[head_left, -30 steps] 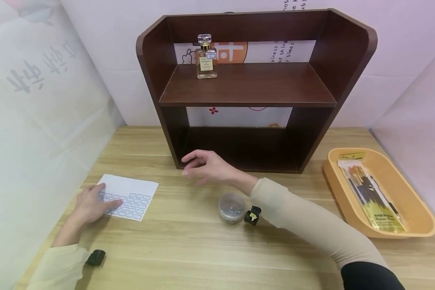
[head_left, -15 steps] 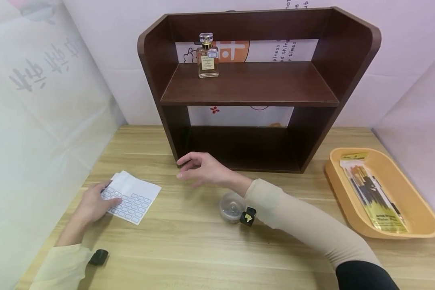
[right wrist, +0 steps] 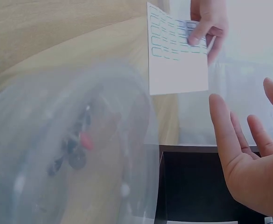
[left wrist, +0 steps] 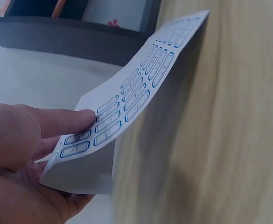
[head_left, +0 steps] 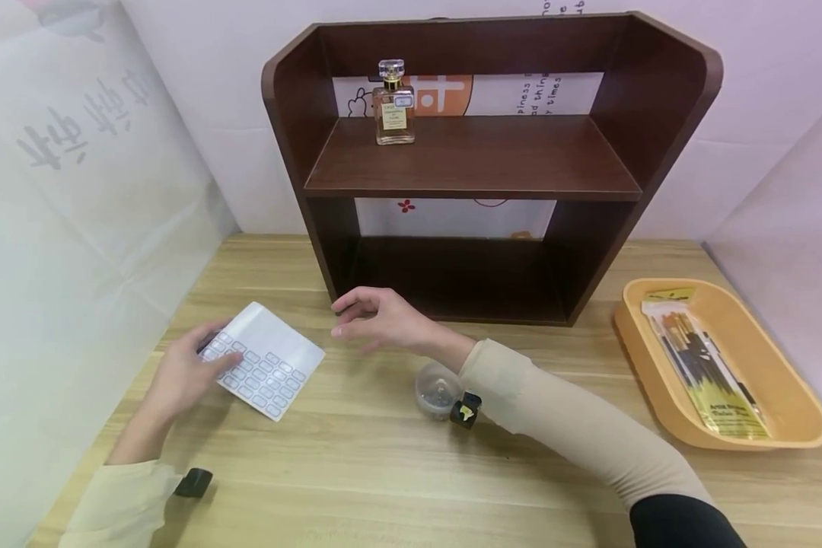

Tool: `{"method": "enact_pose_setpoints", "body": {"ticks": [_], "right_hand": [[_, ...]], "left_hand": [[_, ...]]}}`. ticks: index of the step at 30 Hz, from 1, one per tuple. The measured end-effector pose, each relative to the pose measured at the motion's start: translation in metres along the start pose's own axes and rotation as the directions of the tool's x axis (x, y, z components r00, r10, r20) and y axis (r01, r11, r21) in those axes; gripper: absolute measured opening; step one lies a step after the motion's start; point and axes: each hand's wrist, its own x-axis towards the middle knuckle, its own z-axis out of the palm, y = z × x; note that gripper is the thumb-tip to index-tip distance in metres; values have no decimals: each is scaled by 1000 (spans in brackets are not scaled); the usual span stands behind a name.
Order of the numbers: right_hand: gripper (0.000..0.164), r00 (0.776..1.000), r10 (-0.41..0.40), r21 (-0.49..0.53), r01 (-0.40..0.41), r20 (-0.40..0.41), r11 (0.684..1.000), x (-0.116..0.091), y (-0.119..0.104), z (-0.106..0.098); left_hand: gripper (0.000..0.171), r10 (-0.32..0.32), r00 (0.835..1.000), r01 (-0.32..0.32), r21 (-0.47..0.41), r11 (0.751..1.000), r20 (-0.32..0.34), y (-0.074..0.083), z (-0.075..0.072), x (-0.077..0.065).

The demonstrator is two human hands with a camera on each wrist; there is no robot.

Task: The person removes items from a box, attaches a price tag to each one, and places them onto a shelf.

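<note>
My left hand (head_left: pixel 185 371) pinches a white sheet of blue-framed label stickers (head_left: pixel 274 339) by its left edge, thumb on top. In the left wrist view the label sheet (left wrist: pixel 136 91) bends and tilts, its near end raised off the wooden table, with the fingers curled beneath it. My right hand (head_left: pixel 390 320) hovers before the shelf, fingers loosely bent and holding nothing. Below the right wrist stands a clear round container (head_left: pixel 437 388). Through its wall, the right wrist view shows small dark pieces and a red one (right wrist: pixel 86 141).
A dark brown two-tier shelf (head_left: pixel 473 156) stands at the back. On its upper board sits a perfume bottle (head_left: pixel 393 114) bearing a small label. To the right, an orange tray (head_left: pixel 781 365) holds a pack of paintbrushes (head_left: pixel 702 365). Pale walls border the table.
The label sheet has come up from the table in my left hand, turned, and shifted right. My right hand has drifted slightly left and stays without anything in it.
</note>
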Motion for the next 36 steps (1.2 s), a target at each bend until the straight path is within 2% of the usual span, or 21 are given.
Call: {"method": "enact_pose_setpoints", "body": {"ticks": [4,6,10,13,18,22,26,30,33,36], "right_hand": [[36,999,-40,-59,39,-10,997,1,-2,3],[35,996,-93,-122,90,-14,988,1,-4,4],[32,973,-231,-232,220,-19,947,1,-9,5],[30,953,-303,-263,287,-24,921,-1,-17,5],[29,937,-346,-282,322,-40,904,-3,-31,4],[32,939,-341,-307,310,-49,900,-5,-37,-1],[36,940,-338,-329,303,-55,895,-9,-39,-7],[44,933,-359,-385,321,-27,865,-13,-38,-12],[51,925,-379,-441,345,13,829,-16,-36,-16],[54,919,-393,-462,356,18,812,-18,-32,-20]], "left_hand": [[60,40,999,-40,-62,997,-2,21,0,-1],[59,48,999,-46,-101,994,18,32,0,-2],[58,81,994,-67,-174,982,71,55,3,-4],[55,116,989,-96,-202,975,90,69,5,-6],[51,167,979,-133,-250,959,119,88,8,-7],[48,186,973,-144,-274,951,137,99,11,-5],[44,166,977,-122,-288,950,134,105,13,0],[41,119,982,-66,-331,941,144,105,13,6],[41,89,982,-19,-379,925,169,103,12,9],[41,70,977,25,-439,898,200,101,12,12]]}}
